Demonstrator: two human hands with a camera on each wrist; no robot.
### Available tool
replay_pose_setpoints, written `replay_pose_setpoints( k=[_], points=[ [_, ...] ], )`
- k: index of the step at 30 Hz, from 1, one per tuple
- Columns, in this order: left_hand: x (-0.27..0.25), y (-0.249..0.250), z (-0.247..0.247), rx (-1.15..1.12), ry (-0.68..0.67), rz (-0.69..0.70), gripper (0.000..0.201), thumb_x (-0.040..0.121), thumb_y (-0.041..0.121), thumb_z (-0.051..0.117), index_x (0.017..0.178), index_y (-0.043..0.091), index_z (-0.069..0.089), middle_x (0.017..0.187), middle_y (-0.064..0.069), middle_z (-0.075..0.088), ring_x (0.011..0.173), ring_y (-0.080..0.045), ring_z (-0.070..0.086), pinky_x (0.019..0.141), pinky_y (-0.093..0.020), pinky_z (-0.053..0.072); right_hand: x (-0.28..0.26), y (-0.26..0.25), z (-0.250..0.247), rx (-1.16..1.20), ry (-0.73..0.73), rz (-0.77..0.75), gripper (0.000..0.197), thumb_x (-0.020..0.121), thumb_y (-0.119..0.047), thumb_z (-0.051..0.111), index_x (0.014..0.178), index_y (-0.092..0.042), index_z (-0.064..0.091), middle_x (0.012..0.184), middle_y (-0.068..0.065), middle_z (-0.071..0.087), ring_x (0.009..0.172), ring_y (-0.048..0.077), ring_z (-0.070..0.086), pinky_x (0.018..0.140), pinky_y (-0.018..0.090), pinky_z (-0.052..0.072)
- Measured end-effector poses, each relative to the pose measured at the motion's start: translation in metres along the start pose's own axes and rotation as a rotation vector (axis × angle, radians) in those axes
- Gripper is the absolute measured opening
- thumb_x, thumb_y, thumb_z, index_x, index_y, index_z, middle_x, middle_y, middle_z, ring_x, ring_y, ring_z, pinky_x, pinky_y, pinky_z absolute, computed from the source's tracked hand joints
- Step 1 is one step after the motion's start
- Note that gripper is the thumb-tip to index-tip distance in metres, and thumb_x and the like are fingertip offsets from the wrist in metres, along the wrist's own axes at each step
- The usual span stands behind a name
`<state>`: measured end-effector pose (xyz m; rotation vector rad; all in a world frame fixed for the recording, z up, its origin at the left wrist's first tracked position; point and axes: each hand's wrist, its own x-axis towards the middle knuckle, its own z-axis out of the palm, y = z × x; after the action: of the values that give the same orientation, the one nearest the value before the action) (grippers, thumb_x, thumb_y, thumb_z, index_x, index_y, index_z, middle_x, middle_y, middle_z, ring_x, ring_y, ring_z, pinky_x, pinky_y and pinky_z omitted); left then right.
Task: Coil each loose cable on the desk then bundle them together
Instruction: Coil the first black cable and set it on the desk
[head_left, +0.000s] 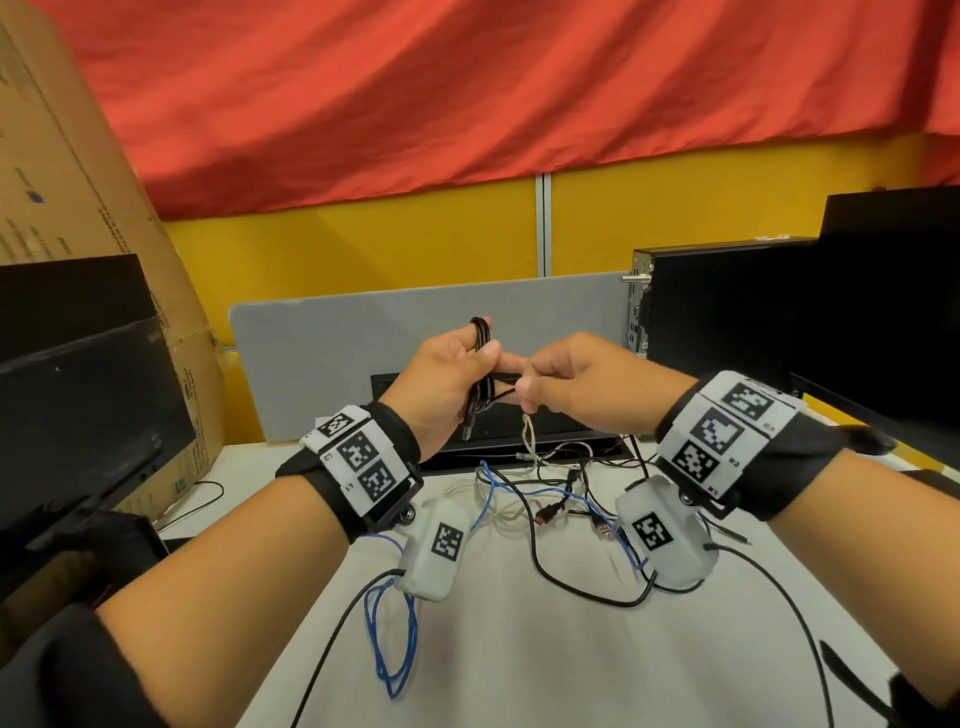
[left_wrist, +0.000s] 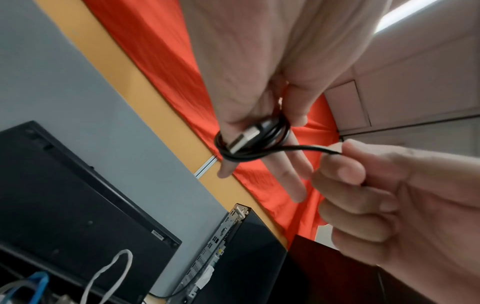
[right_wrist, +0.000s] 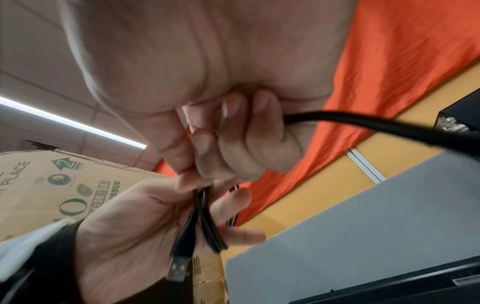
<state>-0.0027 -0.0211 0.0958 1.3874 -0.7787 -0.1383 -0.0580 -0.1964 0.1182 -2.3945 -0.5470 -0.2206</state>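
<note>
Left hand (head_left: 447, 374) grips the coiled black USB cable (head_left: 480, 374) above the desk (head_left: 519, 665); right hand (head_left: 582, 384) pinches its free end beside it. Loose cables (head_left: 545, 499) lie below.

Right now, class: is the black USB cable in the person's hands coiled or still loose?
Mostly coiled: loops of the black USB cable wrap the left hand, while the right hand pinches its free end.

Beyond the hands, a grey divider (head_left: 363, 358) stands before a yellow wall (head_left: 363, 249) under red cloth (head_left: 415, 93). Left: a cardboard box (head_left: 67, 171). Right: a black computer (head_left: 727, 312). Overhead: a strip light (right_wrist: 72, 123).
</note>
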Motion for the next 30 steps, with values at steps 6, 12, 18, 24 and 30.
replay_pose_setpoints(
  k=[6, 12, 18, 24, 30],
  points=[
    [-0.006, -0.004, 0.005, 0.126, -0.045, -0.101, 0.024, 0.105, 0.012, 0.035, 0.125, 0.017, 0.046, 0.081, -0.011, 0.075, 0.063, -0.023, 0.071, 0.088, -0.042, 0.049, 0.004, 0.001, -0.013, 0.116, 0.051, 0.033, 0.025, 0.097, -0.013, 0.054, 0.081, -0.001, 0.068, 0.052, -0.011, 0.051, 0.04, -0.003, 0.044, 0.045, 0.008, 0.034],
    [-0.012, -0.002, 0.01, 0.15, -0.066, -0.202, 0.038, 0.105, 0.012, 0.032, 0.138, -0.002, 0.043, 0.056, -0.01, 0.062, 0.043, -0.016, 0.049, 0.09, -0.052, 0.048, 0.009, 0.009, -0.018, 0.09, 0.181, 0.006, 0.022, 0.092, -0.028, 0.064, 0.087, -0.008, 0.072, 0.083, 0.024, 0.068, 0.065, 0.02, 0.056, 0.067, 0.031, 0.051],
    [-0.014, 0.001, 0.016, 0.046, -0.133, -0.258, 0.034, 0.103, 0.019, 0.038, 0.131, 0.006, 0.054, 0.043, -0.002, 0.04, 0.041, -0.013, 0.031, 0.107, -0.048, 0.042, 0.015, 0.021, -0.011, 0.12, 0.314, -0.051, 0.013, 0.089, -0.023, 0.069, 0.086, -0.012, 0.075, 0.084, 0.013, 0.074, 0.086, 0.033, 0.066, 0.085, 0.045, 0.053],
    [-0.013, 0.003, 0.015, -0.199, -0.157, -0.227, 0.036, 0.102, 0.016, 0.042, 0.133, 0.004, 0.055, 0.042, 0.002, 0.036, 0.039, -0.01, 0.03, 0.103, -0.057, 0.043, 0.021, 0.039, -0.002, 0.109, 0.391, -0.08, 0.018, 0.096, -0.025, 0.057, 0.092, -0.034, 0.073, 0.091, 0.016, 0.073, 0.093, 0.039, 0.065, 0.087, 0.056, 0.051],
    [-0.009, 0.004, 0.016, -0.331, -0.086, -0.176, 0.04, 0.099, 0.019, 0.046, 0.134, 0.003, 0.052, 0.042, 0.002, 0.036, 0.039, -0.01, 0.029, 0.098, -0.056, 0.048, 0.021, 0.054, 0.017, 0.058, 0.353, -0.054, 0.025, 0.101, -0.025, 0.049, 0.112, -0.036, 0.069, 0.078, -0.011, 0.07, 0.073, 0.014, 0.062, 0.071, 0.035, 0.052]
  ],
)
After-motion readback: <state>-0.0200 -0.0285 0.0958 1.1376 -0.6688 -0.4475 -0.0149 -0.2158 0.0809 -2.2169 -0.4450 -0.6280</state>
